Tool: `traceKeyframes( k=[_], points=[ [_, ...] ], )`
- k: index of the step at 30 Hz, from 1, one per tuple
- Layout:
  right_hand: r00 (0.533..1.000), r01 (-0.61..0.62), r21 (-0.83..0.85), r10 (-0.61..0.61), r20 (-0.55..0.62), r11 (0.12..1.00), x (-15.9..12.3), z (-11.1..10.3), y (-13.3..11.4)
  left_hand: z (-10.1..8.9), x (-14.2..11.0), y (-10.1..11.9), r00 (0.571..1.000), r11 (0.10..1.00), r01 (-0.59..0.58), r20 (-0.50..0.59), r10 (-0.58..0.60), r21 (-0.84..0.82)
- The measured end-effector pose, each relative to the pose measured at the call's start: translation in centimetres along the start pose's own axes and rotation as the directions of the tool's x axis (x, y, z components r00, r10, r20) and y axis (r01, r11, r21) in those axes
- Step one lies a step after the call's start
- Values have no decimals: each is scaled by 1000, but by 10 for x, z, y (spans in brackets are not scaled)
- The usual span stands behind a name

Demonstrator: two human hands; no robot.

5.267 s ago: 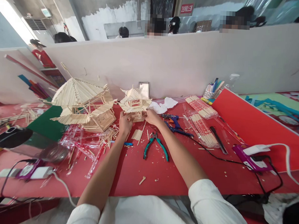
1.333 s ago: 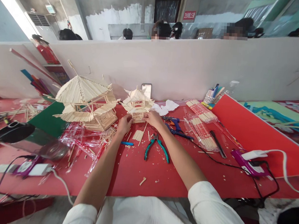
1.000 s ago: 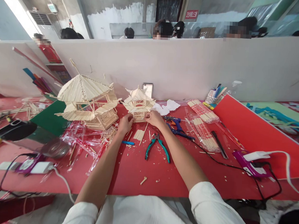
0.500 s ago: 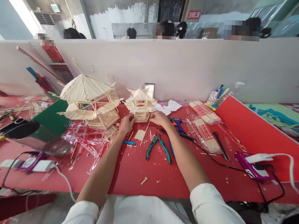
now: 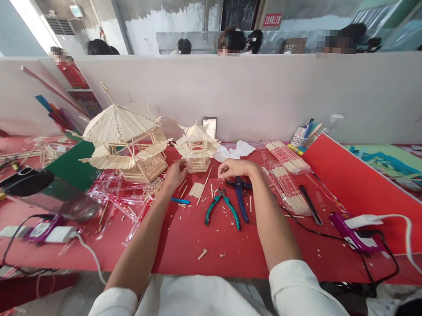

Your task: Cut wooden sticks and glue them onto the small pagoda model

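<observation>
wooden smaller pavilion [image 5: 199,150] | left hand [image 5: 176,174] curled beside | right hand [image 5: 236,168] part-open, apart

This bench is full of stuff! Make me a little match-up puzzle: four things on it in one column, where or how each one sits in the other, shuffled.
1. Teal-handled pliers
2. Larger stick pavilion
3. White tissue
4. Pen cup

A. Just behind the right hand
B. Next to the red board
C. Lying with handles spread apart
D. Left of the smaller stick pavilion

Right pairs: 1-C, 2-D, 3-A, 4-B
</observation>
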State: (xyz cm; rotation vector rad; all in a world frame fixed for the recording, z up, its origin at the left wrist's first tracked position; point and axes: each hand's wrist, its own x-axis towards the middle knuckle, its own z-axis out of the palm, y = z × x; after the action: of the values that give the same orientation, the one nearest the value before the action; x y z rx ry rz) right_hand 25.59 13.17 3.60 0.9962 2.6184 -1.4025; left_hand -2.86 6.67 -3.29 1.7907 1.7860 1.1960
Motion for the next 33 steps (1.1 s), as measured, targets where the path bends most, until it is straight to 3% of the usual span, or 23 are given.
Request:
traceKeyframes(
  k=[3, 6, 8, 11, 16, 18, 22, 33],
  points=[
    [997, 75, 24, -75, 15, 997, -14, -3, -13, -19, -7, 10, 998, 985, 12, 55, -22, 175],
    [985, 170, 67, -170, 4, 983, -24, -3, -28, -32, -16, 23, 977, 956, -64, 215, 1, 288],
    [979, 202, 64, -203, 4, 977, -26, -2, -35, -32, -21, 31, 954, 944, -112, 299, 15, 312],
    [986, 167, 6, -167, 15, 986, -19, -1, -34, -22, -26, 39, 944, 938, -123, 331, 9, 325],
    [992, -121, -146, 116, -38, 982, 3, 2, -9, 2, -24, 46, 947, 931, -110, 321, -8, 347],
    [984, -178, -151, 170, -60, 972, 10, 4, -1, 12, -21, 50, 954, 923, -76, 297, -43, 377],
    [986, -152, -145, 139, -94, 978, 17, 7, 5, 28, -17, 61, 968, 872, 6, 216, -128, 489],
    [993, -112, -82, 108, -47, 990, 22, 7, 11, 44, -8, 65, 991, 842, -1, 112, -71, 540]
  ],
)
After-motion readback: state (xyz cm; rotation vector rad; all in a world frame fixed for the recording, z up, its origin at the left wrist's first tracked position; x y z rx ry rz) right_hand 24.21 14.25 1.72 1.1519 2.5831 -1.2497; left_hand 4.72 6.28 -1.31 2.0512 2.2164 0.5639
